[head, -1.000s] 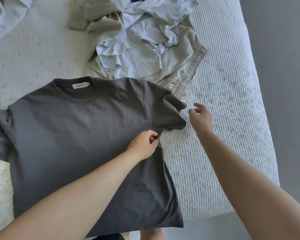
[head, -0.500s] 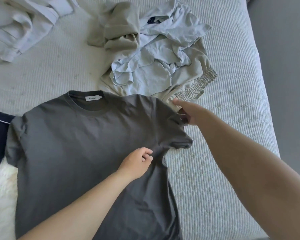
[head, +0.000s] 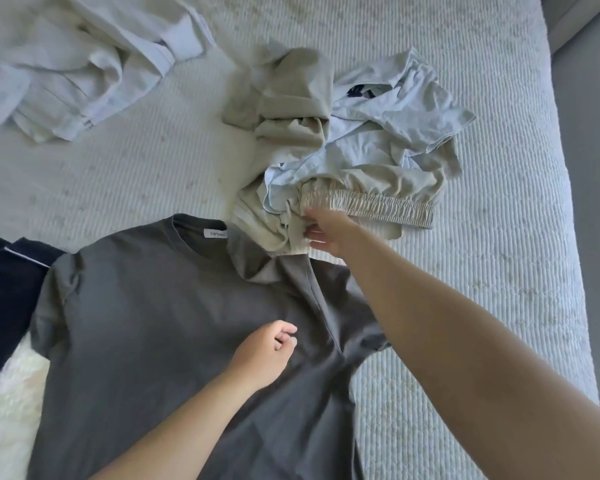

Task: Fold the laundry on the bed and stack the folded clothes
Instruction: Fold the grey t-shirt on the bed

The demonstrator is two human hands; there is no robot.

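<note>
A dark grey T-shirt (head: 160,327) lies spread flat on the bed, collar and white label at the far side. My left hand (head: 265,353) rests on its chest with fingers loosely curled, holding nothing. My right hand (head: 326,233) reaches past the shirt's right shoulder. Its fingers lie against the beige shorts (head: 371,206) at the left end of the elastic waistband, where the shorts overlap the shirt. The hand is blurred. Light blue garments (head: 388,112) are tangled with the shorts in one crumpled pile.
Another crumpled pale blue garment (head: 73,67) lies at the far left of the white ribbed bedspread (head: 499,271). A dark navy piece (head: 4,299) sits at the left edge beside the T-shirt. The bed's right edge drops to grey floor (head: 596,168).
My right hand moved from the shirt's right sleeve up to the beige shorts, whose waistband now lies level. My left hand let go of the fabric under the sleeve and shifted left onto the chest.
</note>
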